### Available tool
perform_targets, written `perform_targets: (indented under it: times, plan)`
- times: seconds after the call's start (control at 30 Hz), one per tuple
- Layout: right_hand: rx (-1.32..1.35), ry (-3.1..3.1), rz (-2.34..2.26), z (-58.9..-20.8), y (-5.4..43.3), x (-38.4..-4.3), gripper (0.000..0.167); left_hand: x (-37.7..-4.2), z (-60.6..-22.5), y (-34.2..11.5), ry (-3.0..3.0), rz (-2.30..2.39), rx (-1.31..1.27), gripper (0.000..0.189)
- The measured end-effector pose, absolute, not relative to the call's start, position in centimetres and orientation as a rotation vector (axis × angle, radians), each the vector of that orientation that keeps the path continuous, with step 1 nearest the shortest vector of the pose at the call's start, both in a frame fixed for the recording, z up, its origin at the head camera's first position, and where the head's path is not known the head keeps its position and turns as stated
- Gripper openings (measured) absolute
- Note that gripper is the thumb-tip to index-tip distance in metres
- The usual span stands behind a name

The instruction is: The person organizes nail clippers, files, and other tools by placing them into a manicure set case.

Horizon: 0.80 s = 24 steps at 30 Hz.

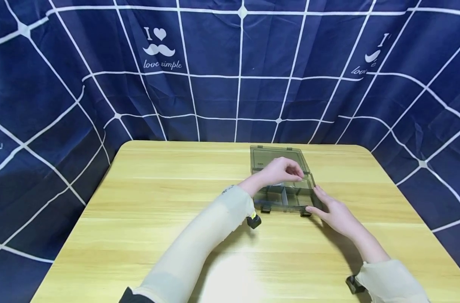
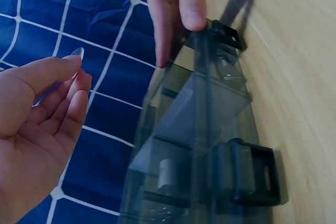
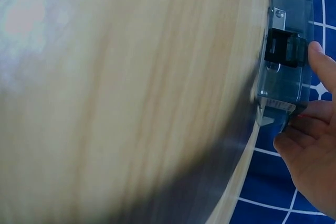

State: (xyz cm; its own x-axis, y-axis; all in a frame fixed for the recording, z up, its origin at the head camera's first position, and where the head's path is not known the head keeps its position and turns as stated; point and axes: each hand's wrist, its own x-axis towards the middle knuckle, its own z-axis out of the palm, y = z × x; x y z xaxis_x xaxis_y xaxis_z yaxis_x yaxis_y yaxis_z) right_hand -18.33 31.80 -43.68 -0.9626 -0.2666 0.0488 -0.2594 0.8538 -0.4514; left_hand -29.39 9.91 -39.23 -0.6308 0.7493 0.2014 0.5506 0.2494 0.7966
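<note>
A smoky see-through plastic compartment box [image 1: 278,207] lies on the table with its lid [image 1: 268,155] folded back behind it. Over its compartments is my left hand [image 1: 280,171]. Between thumb and fingertips, the left hand pinches a small, clear, thin rounded piece [image 2: 78,53], whose exact kind I cannot tell. My right hand [image 1: 337,216] grips the box at its near right corner, the thumb by a black latch [image 3: 283,47] and the fingers along the right side. Inside, a pale divider [image 1: 284,197] and small silvery contents [image 2: 167,174] show through the wall.
The wooden table [image 1: 169,202] extends around the box, its far edge against a dark blue curtain [image 1: 215,97] with white grid lines. A second black latch [image 1: 265,209] juts from the front of the box. Black wrist cameras hang below both sleeves.
</note>
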Motion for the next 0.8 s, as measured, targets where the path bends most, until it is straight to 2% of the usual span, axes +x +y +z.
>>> perform_targets:
  times: [0.43,0.8]
  plan:
    - [-0.435,3.009,-0.748,-43.7,31.6,-18.4,0.077,-30.1,-41.6,12.3,2.429,1.339,1.09,0.006]
    - [-0.432,3.015,-0.749,-43.3,31.8,-18.5,0.076,-30.1,-42.5,14.2,2.779,0.862,1.13,0.008]
